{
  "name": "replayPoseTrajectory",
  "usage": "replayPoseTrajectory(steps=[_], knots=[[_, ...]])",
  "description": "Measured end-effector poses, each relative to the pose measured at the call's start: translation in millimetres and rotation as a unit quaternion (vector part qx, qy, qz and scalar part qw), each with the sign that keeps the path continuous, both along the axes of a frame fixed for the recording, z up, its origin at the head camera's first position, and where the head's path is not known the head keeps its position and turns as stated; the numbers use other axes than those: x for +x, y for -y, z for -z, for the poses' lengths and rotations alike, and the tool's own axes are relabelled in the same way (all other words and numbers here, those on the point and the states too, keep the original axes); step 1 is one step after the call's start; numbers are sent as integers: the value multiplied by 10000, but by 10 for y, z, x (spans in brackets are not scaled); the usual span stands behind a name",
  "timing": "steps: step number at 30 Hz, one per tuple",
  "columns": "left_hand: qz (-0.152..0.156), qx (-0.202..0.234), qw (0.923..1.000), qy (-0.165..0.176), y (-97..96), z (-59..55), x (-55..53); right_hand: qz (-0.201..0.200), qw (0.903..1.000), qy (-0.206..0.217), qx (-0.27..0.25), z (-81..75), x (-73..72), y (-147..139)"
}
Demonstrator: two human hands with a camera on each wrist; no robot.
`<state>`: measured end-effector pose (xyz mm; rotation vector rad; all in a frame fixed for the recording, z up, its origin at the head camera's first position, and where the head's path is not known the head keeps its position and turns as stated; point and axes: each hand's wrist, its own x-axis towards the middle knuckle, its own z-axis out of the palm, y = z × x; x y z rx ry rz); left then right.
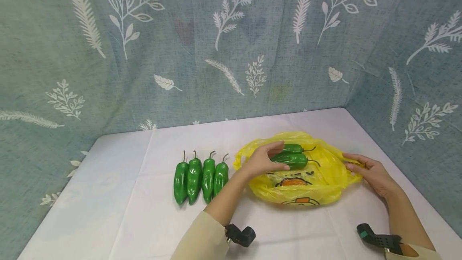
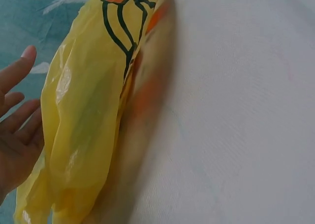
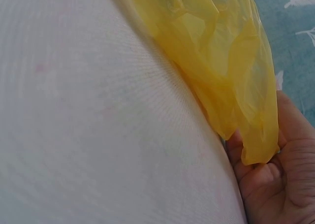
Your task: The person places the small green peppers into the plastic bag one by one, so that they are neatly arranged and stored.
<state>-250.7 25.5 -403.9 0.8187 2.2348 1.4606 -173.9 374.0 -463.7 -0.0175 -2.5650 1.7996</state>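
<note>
head view: holds left hand (image 1: 262,159) wide-fingered by two peppers (image 1: 295,160) in yellow bag (image 1: 326,177), pinches its end with right hand (image 1: 376,176), maybe to stop it slipping.

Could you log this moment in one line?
left hand: beside two peppers in yellow bag | right hand: holds bag's end | four peppers: lined up left of bag

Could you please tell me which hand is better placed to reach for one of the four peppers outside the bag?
Probably the left hand: it is nearer the four green peppers, which lie to its left, while the right hand is farther away, holding the right end of the yellow bag.
</note>
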Motion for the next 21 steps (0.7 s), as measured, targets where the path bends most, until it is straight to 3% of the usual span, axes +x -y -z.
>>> replayPoseTrajectory(steps=[11,21], knots=[[-112,33,9998,-131,166,39,100,-20,10000,10,-49,8,0,2],[-351,370,9986,-100,367,39,127,-91,9999,-50,-96,1,-4,1]])
